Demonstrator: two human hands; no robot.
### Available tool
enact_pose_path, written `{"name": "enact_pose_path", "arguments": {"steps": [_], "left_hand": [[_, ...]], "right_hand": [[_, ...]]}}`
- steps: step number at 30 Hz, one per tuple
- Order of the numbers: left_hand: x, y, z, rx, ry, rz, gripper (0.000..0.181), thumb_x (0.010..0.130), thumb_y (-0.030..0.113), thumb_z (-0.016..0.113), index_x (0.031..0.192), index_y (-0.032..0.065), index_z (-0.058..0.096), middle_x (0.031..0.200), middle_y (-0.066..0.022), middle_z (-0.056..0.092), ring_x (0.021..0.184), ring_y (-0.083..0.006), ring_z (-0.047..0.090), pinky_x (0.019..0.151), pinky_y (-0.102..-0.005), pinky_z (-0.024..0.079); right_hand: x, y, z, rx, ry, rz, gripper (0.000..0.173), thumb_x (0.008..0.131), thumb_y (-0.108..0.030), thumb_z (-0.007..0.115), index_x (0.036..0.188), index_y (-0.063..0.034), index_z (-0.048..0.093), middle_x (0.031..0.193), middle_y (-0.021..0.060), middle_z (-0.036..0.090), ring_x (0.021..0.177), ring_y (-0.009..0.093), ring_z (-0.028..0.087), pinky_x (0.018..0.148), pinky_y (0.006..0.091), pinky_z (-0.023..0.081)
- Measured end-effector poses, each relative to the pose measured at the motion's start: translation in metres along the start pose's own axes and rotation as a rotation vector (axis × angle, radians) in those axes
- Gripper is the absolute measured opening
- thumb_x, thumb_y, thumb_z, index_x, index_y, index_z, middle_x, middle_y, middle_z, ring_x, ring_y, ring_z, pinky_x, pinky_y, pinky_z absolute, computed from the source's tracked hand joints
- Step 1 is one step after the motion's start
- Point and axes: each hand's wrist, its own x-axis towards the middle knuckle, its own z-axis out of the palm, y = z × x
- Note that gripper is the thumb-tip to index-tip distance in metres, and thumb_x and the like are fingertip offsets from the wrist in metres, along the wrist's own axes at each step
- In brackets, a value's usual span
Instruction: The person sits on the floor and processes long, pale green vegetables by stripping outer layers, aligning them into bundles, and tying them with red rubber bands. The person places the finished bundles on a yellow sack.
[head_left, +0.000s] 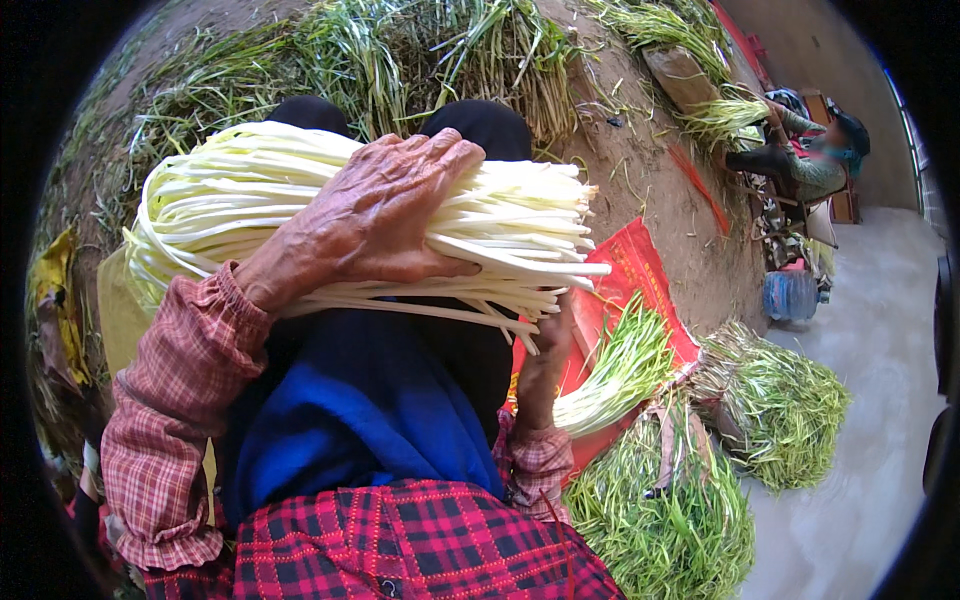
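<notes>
A thick bundle of long, whitish-yellow vegetable stems (517, 206) lies crosswise over my lap, folded round at its left end. My left hand (375, 214) grips it from above, fingers over the far side and thumb along the near side. The loose cut ends point right and are uneven. My right hand (551, 334) is below the right end of the bundle; the stems hide its fingers, so I cannot tell whether it holds anything. Just right of it, a smaller sheaf of green-and-white stems (619, 375) rests on a red printed sack (637, 255).
Heaps of green stalks (360, 60) lie on the soil beyond my knees. Two large green bundles (660, 510) stand at the lower right. Red strips (701, 191) lie on the ground. A seated person (810, 161) handles stalks near a plastic water jug (790, 295).
</notes>
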Motion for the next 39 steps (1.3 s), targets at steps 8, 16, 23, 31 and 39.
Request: {"name": "enact_pose_path", "arguments": {"steps": [8, 16, 23, 31, 39], "left_hand": [[0.003, 0.002, 0.0, -0.016, 0.009, -0.021, 0.086, 0.062, 0.046, 0.082, 0.129, 0.0003, 0.05, 0.129, -0.0203, 0.054, 0.125, -0.033, 0.048, 0.11, -0.0446, 0.031], [0.004, -0.005, 0.005, 0.072, 0.149, 0.073, 0.08, 0.059, 0.047, 0.083, 0.121, 0.0013, 0.058, 0.117, -0.016, 0.062, 0.11, -0.0305, 0.059, 0.105, -0.0462, 0.035], [0.008, 0.003, 0.001, 0.051, 0.017, -0.045, 0.082, 0.06, 0.046, 0.083, 0.126, 0.004, 0.056, 0.123, -0.0164, 0.06, 0.116, -0.032, 0.055, 0.105, -0.0442, 0.036], [0.006, 0.004, -0.011, -0.02, -0.06, -0.083, 0.102, 0.056, 0.052, 0.083, 0.136, 0.0024, 0.045, 0.13, -0.0223, 0.053, 0.125, -0.0355, 0.047, 0.106, -0.0441, 0.034], [0.0, 0.004, 0.012, 0.148, 0.21, 0.137, 0.111, 0.043, 0.045, 0.089, 0.131, -0.0033, 0.042, 0.115, -0.0179, 0.052, 0.11, -0.0348, 0.052, 0.096, -0.0435, 0.04]], "right_hand": [[0.003, -0.043, 0.02, -0.005, -0.208, 0.414, 0.082, 0.066, -0.014, 0.081, 0.137, -0.0025, 0.041, 0.132, 0.0124, 0.052, 0.118, 0.026, 0.052, 0.101, 0.0389, 0.04], [0.004, -0.04, 0.025, 0.023, -0.22, 0.358, 0.082, 0.066, -0.009, 0.084, 0.135, -0.0018, 0.04, 0.131, 0.014, 0.053, 0.119, 0.027, 0.052, 0.102, 0.0391, 0.043], [0.026, -0.044, 0.033, -0.213, -0.185, -0.041, 0.032, 0.092, -0.007, 0.057, 0.123, 0.0, 0.054, 0.13, 0.0194, 0.053, 0.117, 0.03, 0.053, 0.099, 0.0411, 0.042], [0.058, -0.073, 0.055, -0.118, -0.106, 0.06, 0.031, 0.098, -0.004, 0.046, 0.128, 0.0009, 0.052, 0.128, 0.0249, 0.051, 0.118, 0.035, 0.051, 0.106, 0.0442, 0.035], [0.04, -0.003, 0.016, -1.616, -0.187, -0.8, 0.046, 0.096, -0.007, 0.051, 0.141, -0.0024, 0.043, 0.141, 0.0099, 0.047, 0.122, 0.027, 0.053, 0.104, 0.038, 0.044]]}}
